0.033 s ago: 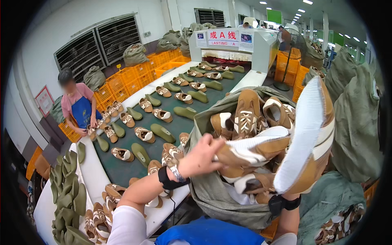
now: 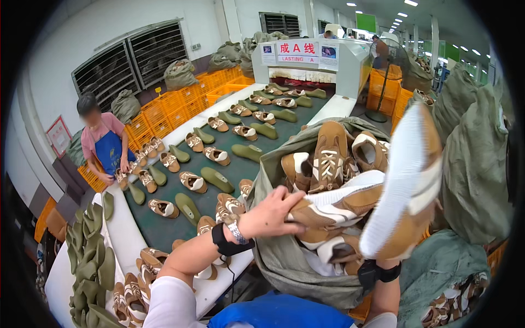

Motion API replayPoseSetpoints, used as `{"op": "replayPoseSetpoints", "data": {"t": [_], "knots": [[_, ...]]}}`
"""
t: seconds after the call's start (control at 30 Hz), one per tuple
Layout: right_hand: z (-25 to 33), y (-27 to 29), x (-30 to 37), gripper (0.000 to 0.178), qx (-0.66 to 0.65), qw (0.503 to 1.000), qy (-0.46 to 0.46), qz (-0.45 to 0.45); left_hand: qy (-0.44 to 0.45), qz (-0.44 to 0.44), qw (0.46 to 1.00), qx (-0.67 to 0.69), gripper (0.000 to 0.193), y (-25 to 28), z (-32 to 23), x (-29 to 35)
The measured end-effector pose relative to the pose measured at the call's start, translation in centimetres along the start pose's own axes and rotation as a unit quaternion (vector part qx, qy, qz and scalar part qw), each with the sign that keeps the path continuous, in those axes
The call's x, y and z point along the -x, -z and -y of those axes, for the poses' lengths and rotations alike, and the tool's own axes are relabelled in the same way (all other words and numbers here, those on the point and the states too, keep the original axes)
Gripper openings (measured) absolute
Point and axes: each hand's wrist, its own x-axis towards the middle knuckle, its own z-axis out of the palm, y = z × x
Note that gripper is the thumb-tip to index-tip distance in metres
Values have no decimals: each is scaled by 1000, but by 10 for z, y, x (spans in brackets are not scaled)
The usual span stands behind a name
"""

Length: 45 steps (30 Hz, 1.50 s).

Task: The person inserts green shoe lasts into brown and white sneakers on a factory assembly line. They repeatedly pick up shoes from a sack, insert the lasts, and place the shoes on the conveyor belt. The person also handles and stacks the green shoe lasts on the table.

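An open grey-green sack (image 2: 270, 262) in front of me is filled with brown and white sneakers. My left hand (image 2: 273, 213) grips the toe of a sneaker (image 2: 333, 210) that lies on its side atop the pile, its white sole turned up. Thumb and fingers lie on either side of that toe. Over the sack's right side, a second sneaker (image 2: 418, 208) is held up on end, its white ribbed sole toward my left. Behind it my right hand is hidden; only the forearm and black wristband show below. Other laced sneakers (image 2: 331, 158) stand deeper in the sack.
A green conveyor belt (image 2: 169, 205) carries sneakers and olive shoe lasts from a machine (image 2: 350, 60). Lasts (image 2: 90, 268) are heaped on the left white ledge. A co-worker (image 2: 104, 136) in a blue apron stands there. Orange crates (image 2: 178, 106) line the wall; full sacks (image 2: 476, 158) stand right.
My left hand has closed around the toe of the lying sneaker. The upright sneaker has shifted slightly left and down.
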Motion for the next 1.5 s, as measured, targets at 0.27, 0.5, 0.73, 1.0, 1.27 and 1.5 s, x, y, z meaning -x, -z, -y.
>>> {"op": "replayPoseSetpoints", "data": {"t": [0.27,0.5,0.73,1.0,1.27,1.5], "knots": [[-32,-4,-24,46,-45,997,-46,-31,-126,-47,982,-130,28,9,97,-102],[-25,-19,-21,48,-19,998,-39,-43,-261,55,874,-406,19,43,98,-105],[-29,-28,-29,41,-45,999,-30,-8,-117,-131,844,-507,12,120,90,15],[-29,-31,-31,44,13,999,-24,-18,92,-217,962,-138,22,94,59,54],[-27,-38,-29,47,30,999,-4,9,68,-163,820,545,48,83,61,50],[-22,-48,-28,49,50,998,7,42,11,-157,720,676,65,61,66,64]]}}
